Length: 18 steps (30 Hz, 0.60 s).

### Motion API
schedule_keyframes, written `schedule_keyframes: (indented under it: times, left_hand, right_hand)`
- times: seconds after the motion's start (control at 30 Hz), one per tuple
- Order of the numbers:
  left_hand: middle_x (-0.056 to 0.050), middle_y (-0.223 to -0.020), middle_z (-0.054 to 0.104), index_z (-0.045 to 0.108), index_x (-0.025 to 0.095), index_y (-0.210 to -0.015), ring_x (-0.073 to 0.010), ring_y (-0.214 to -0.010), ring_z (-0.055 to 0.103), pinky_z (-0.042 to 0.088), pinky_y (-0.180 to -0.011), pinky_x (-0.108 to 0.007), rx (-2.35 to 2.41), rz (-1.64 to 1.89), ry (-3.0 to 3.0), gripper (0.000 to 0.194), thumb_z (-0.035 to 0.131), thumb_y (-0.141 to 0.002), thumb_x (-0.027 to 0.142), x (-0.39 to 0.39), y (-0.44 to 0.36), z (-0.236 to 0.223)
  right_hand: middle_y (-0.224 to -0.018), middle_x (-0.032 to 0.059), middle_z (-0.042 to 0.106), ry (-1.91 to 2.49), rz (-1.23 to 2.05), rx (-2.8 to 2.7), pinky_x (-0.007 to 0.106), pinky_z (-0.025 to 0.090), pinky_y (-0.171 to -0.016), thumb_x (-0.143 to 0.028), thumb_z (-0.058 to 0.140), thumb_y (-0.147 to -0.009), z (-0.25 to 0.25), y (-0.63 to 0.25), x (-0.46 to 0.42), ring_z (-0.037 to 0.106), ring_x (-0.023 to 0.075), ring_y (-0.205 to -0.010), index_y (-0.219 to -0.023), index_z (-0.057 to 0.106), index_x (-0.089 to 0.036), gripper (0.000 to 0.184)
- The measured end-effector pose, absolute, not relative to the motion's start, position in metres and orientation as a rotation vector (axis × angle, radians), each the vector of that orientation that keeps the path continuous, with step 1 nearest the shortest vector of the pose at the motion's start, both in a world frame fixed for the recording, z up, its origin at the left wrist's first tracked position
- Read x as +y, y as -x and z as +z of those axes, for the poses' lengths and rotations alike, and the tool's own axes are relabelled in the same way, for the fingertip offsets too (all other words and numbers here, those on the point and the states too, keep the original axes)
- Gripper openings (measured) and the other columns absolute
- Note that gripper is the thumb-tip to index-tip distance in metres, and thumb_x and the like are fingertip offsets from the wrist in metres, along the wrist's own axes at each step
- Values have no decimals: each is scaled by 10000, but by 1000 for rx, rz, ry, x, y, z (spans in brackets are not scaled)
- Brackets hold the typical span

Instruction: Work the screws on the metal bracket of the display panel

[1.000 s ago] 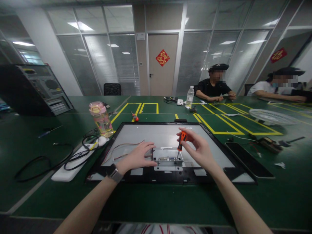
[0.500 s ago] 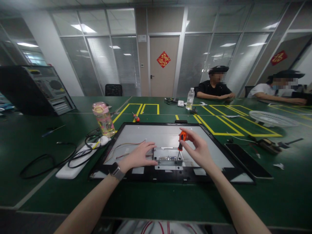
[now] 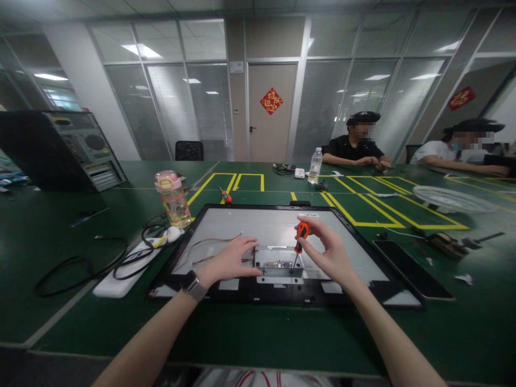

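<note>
The left hand point(image 3: 228, 263) spans a metal bracket's point(image 3: 278, 255) left end, thumb and fingers spread; whether it grips, I cannot tell. The right hand point(image 3: 329, 250) pinches a screwdriver point(image 3: 302, 231), its shaft slanting down to the bracket's right end. The bracket lies on a panel point(image 3: 258, 220), between a power strip point(image 3: 108, 287) and a black slab point(image 3: 411, 269). Beyond stand a pink-lidded cup point(image 3: 173, 203), then a bottle point(image 3: 315, 167), then a door point(image 3: 270, 131).

From my end, the view has tipped up a little: more ceiling point(image 3: 258, 7) shows, and the door point(image 3: 264, 142), tower point(image 3: 34, 145) and screwdriver point(image 3: 301, 232) sit slightly lower in it. The co-worker point(image 3: 355, 146) in black, whose hands point(image 3: 368, 160) were apart a second ago, has them closer together.
</note>
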<state>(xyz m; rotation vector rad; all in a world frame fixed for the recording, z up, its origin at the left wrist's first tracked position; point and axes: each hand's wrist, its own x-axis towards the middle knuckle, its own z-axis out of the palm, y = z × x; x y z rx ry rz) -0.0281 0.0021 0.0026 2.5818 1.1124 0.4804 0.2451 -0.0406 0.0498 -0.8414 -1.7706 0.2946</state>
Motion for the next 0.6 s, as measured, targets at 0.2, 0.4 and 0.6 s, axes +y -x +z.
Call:
schedule_keyframes:
  times: [0.2,0.4,0.6]
  left_hand:
    - [-99,-1454,447,508,232,-1337,-305,-1340,402,226,-1169,-472,1154,450,-2550,733,704,-737,603,-1,26,7]
    - [-96,-1452,449,511,239,-1335,-302,-1338,403,222,-1172,-476,1143,475,-2554,742,723,-721,596,-1,27,7]
    - [-105,-1443,460,532,223,-1318,-324,-1340,399,232,-1166,-488,1180,453,-2513,754,759,-689,571,-2,26,9]
  right_hand:
    - [-976,54,646,844,297,-1628,381,560,-772,-198,635,-834,47,-247,-37,641,193,-814,-1205,579,-254,379]
    - [-950,32,620,829,498,-1368,339,600,-685,-258,652,-842,37,-233,-35,669,171,-749,-1177,549,-266,351]
    - [-980,19,582,779,674,-1318,315,637,-650,-301,631,-863,21,-216,-32,686,152,-730,-1150,539,-273,303]
